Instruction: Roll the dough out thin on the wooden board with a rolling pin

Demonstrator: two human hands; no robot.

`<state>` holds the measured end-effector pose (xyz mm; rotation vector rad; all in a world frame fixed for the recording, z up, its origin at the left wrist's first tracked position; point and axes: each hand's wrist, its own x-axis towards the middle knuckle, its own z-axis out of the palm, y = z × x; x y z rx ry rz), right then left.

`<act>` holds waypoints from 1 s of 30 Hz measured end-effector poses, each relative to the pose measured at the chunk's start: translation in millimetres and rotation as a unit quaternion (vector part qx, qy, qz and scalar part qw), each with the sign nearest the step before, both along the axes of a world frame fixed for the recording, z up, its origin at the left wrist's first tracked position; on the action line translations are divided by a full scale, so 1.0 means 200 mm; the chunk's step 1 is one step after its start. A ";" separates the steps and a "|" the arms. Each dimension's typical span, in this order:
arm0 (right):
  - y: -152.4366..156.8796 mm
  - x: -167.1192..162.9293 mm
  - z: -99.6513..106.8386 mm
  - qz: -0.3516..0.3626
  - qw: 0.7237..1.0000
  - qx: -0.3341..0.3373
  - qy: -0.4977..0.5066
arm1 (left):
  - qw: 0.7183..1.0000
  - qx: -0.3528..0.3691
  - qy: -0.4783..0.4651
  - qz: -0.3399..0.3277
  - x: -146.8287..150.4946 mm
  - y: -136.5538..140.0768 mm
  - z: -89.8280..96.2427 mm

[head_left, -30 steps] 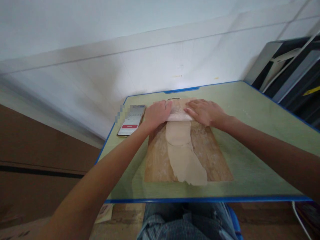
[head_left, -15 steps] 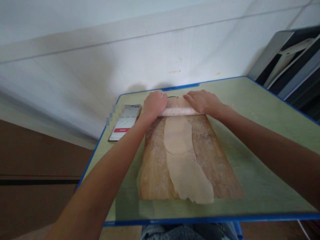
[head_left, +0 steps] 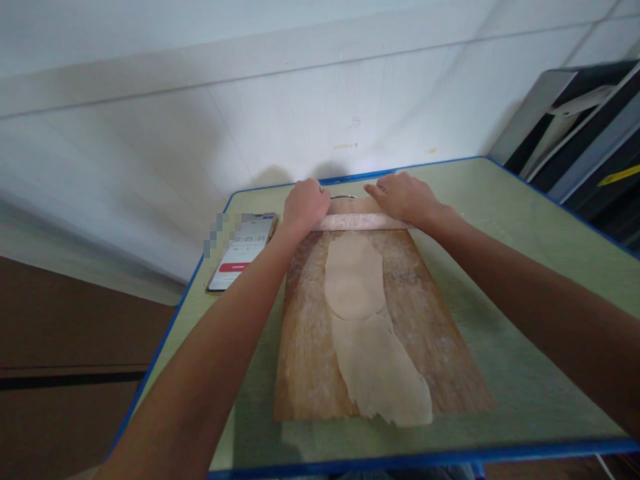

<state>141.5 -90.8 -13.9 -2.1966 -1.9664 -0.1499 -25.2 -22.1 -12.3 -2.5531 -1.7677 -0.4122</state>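
Note:
A pale, floury rolling pin point(head_left: 364, 222) lies crosswise over the far end of a wooden board point(head_left: 307, 360). My left hand point(head_left: 307, 205) is closed over its left end. My right hand point(head_left: 406, 197) rests on its right end, the thumb side raised a little and the fingers partly hidden. A long, thin sheet of dough point(head_left: 357, 280) stretches down the board towards me. A curved crease crosses its middle, and its ragged near end overhangs the board's front edge. Between the dough's far end and the pin a narrow strip of wood shows.
Left of the board, a phone point(head_left: 240, 257) showing a running time lies on the green, blue-edged table point(head_left: 505, 267). A white wall point(head_left: 290, 127) rises behind the table. Dark flat panels point(head_left: 565, 127) lean at the right.
The rolling pin has moved slightly away from the dough's far end, baring a strip of board. My right hand's fingers have lifted a little. The whole view has shifted slightly.

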 end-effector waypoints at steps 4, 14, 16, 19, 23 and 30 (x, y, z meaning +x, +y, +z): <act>-0.01 -0.02 0.03 -0.043 0.999 0.016 -0.019 | 1.000 -0.004 -0.003 -0.005 0.00 0.01 0.00; 0.01 -0.02 0.05 -0.067 0.996 0.047 -0.025 | 1.000 0.002 -0.008 -0.005 0.01 0.05 0.01; 0.02 -0.02 0.05 -0.067 0.996 0.052 -0.024 | 1.000 0.005 -0.011 0.000 0.01 0.05 0.01; 0.02 -0.01 0.04 -0.066 0.996 0.057 -0.023 | 1.000 0.001 -0.010 0.002 0.01 0.05 0.02; 0.02 -0.01 0.05 -0.064 0.997 0.029 -0.020 | 1.000 -0.004 -0.008 0.002 0.02 0.05 0.01; -0.02 -0.04 0.06 -0.055 0.997 0.030 -0.041 | 1.000 -0.021 0.005 -0.012 0.00 0.03 0.00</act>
